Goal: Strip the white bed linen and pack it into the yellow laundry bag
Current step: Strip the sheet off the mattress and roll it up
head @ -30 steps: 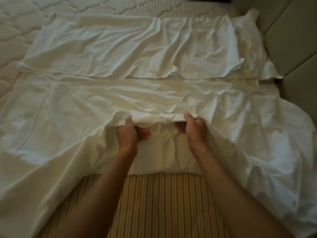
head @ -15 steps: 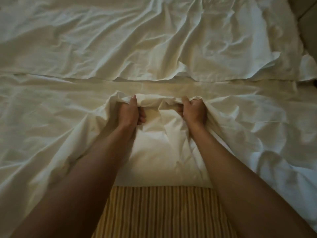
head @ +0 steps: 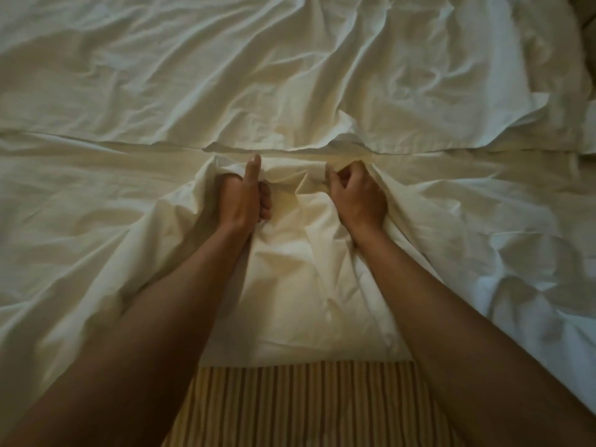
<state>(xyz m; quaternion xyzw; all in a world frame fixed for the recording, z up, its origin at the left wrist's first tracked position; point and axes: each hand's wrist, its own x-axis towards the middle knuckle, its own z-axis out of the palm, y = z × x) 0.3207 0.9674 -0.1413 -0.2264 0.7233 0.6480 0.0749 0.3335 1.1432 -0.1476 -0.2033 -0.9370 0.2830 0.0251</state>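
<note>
A wrinkled white bed sheet covers the near half of the bed. Its near edge is folded over and bunched at the centre. My left hand grips the bunched fold with the thumb pointing up. My right hand grips the same fold a little to the right, fingers curled into the cloth. Beyond the fold lies a second white sheet layer, its near hem just past my knuckles. No yellow laundry bag is in view.
The striped mattress shows bare between my forearms at the bottom. A padded headboard panel shows at the top right corner. White linen fills the rest of the view.
Both hands have pushed the gripped fold away from me, up to the hem of the far sheet. The cloth has bunched more between them, and the view has closed in on the bed.
</note>
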